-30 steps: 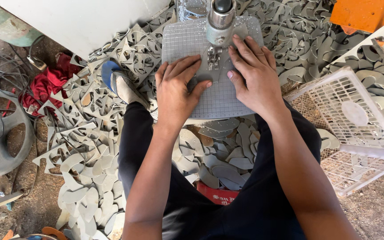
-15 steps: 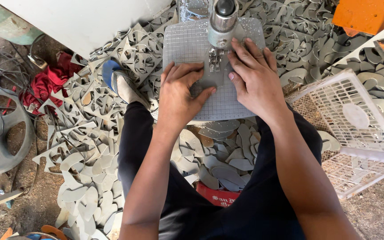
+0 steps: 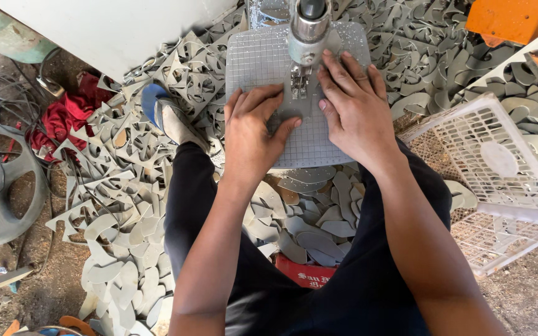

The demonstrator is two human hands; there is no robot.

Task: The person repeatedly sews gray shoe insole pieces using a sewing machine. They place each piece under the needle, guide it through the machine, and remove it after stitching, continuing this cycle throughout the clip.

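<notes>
1. Our left hand (image 3: 251,134) and right hand (image 3: 351,109) both lie flat with fingers spread, clenching nothing, pressing a flat grey sheet of gridded material (image 3: 261,62) down.
2. The sheet rests on the machine's surface under the silver metal sewing-machine head (image 3: 308,28), its needle foot between our hands.
3. We judge the feeding step is in hand; the next move calls for steady, even guiding past the needle.
4. Grey cut-out scraps (image 3: 126,186) cover the floor; a white plastic crate (image 3: 499,162) stands to the right.
</notes>
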